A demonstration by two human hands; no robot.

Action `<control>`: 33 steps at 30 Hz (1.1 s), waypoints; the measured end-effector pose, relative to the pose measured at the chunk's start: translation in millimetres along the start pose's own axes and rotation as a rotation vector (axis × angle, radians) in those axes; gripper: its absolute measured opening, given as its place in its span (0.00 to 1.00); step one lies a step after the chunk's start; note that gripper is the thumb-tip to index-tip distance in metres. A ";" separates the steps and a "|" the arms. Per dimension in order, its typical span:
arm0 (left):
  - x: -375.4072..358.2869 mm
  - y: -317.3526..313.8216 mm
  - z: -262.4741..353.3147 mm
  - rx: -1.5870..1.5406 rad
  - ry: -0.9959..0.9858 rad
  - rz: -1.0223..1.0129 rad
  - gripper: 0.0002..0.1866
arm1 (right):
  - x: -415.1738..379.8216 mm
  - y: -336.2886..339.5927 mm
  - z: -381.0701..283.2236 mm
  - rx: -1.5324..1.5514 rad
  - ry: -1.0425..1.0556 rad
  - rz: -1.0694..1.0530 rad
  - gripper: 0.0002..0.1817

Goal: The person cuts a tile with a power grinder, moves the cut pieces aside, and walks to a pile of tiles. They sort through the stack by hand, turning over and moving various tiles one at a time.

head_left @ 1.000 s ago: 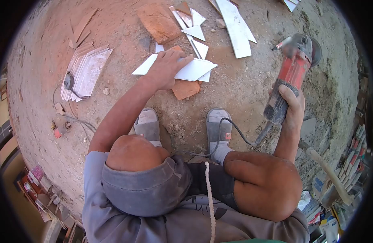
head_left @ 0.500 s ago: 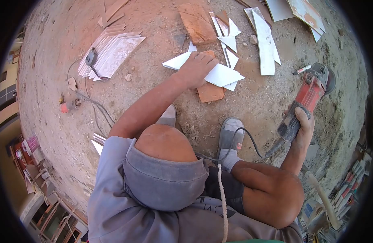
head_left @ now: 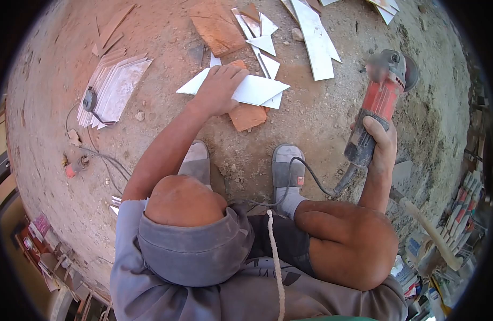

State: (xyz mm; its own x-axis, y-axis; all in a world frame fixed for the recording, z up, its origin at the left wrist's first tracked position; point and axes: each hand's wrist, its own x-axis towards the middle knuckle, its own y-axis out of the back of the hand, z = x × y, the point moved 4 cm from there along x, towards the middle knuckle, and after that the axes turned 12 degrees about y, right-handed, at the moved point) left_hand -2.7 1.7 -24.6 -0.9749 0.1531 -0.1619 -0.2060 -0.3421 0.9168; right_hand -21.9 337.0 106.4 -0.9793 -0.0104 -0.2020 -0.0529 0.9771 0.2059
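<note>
My left hand [head_left: 220, 89] rests over a white pointed tile piece [head_left: 260, 90], its fingers wrapped over the far edge. Another white piece shows beneath it, and both lie on an orange-brown block [head_left: 247, 116]. On the right, my right hand [head_left: 383, 140] grips the black rear handle of a red angle grinder [head_left: 379, 99], thumb across the top. The grinder's disc [head_left: 411, 70] points away from me, held apart from the tile. A dark cord runs from the tool's rear past my foot.
Stacked tiles [head_left: 118, 85] lie at left with a black round tool on them, near a small red tool [head_left: 74, 167] and cables. Ahead are a brown slab [head_left: 217, 27], white offcuts [head_left: 263, 44] and a long white strip [head_left: 314, 43]. A wooden handle [head_left: 431, 230] stands at lower right.
The view has shifted, so the ground objects appear farther left and mostly higher. My left hand stays on the tile, and my right hand still holds the grinder.
</note>
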 end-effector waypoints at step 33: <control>8.4 3.0 -8.5 0.034 0.031 -0.161 0.40 | -0.5 -8.1 6.5 0.036 0.020 -0.054 0.25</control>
State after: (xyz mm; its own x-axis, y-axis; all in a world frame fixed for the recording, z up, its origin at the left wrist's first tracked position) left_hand -12.3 -6.0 -26.3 -0.9317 0.1748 -0.3185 -0.3574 -0.2835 0.8899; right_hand -19.7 330.4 98.6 -0.9790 -0.0676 -0.1924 -0.0993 0.9820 0.1604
